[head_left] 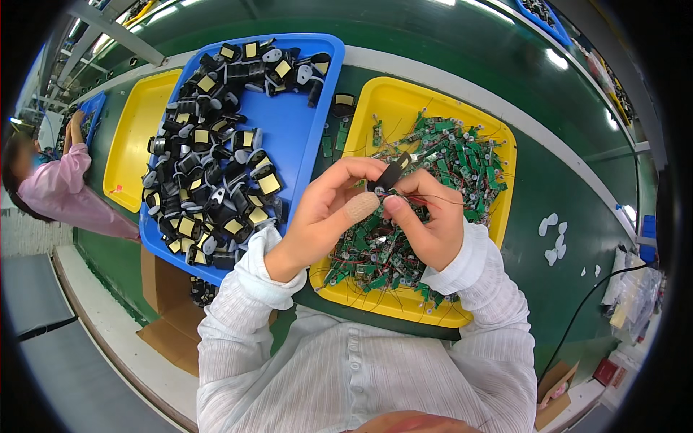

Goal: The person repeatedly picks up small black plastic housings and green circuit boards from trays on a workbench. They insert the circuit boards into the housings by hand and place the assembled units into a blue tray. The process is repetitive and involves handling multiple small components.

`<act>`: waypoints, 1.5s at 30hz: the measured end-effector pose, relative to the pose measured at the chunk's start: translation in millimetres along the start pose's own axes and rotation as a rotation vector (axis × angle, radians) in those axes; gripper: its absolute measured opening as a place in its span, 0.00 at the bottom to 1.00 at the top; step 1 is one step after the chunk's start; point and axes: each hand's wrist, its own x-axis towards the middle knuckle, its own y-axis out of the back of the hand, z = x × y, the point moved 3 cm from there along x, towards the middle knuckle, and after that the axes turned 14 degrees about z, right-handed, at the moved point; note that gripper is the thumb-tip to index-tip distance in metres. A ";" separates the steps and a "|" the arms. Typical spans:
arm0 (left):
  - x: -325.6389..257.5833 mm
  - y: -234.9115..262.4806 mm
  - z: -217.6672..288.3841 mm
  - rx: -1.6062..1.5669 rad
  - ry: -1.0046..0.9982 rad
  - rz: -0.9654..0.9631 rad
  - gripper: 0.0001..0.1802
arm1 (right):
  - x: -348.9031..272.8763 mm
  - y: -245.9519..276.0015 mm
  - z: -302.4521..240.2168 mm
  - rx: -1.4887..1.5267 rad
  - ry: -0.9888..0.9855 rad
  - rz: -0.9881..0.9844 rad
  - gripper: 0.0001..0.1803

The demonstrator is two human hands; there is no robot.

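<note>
Over the yellow tray (510, 155), my left hand (307, 227) is closed on a small black plastic housing (388, 175) with a pale yellow pad at its upper end. A bandage wraps the left thumb. My right hand (437, 229) meets it, thumb and index finger pinched at the housing's lower end, where thin red and black wires (426, 196) come out. What sits between those fingertips is mostly hidden. Beneath both hands, the tray carries a heap of small green circuit boards (462, 162) with wires. To the left, a blue tray (289, 123) holds many similar black housings (202, 137).
Another yellow tray (135, 137) lies beyond the blue one. At far left a person in a pink sleeve (61, 173) works. White flat pieces (552, 238) lie on the green bench at right, near a black cable (592, 292). A cardboard box (170, 325) stands below the blue tray.
</note>
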 end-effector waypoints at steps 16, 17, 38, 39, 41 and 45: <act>-6.0 -2.7 5.3 0.141 -0.190 0.044 0.09 | -0.4 -3.3 -11.4 -0.200 0.228 -0.076 0.06; -6.2 -2.5 4.8 0.148 -0.197 0.047 0.08 | -0.2 -3.5 -11.3 -0.204 0.245 -0.072 0.06; 5.2 9.7 17.4 0.477 -0.122 0.109 0.15 | 2.3 0.5 12.1 0.465 -0.429 -0.122 0.08; 5.4 9.1 15.6 0.447 -0.098 0.094 0.16 | 2.8 0.0 12.3 0.475 -0.457 -0.122 0.08; 4.9 7.7 13.3 0.426 -0.087 0.082 0.17 | 3.4 -0.7 11.8 0.496 -0.512 -0.120 0.09; 4.1 4.9 11.7 0.470 -0.125 0.098 0.17 | 2.7 -3.1 13.0 0.543 -0.545 -0.116 0.09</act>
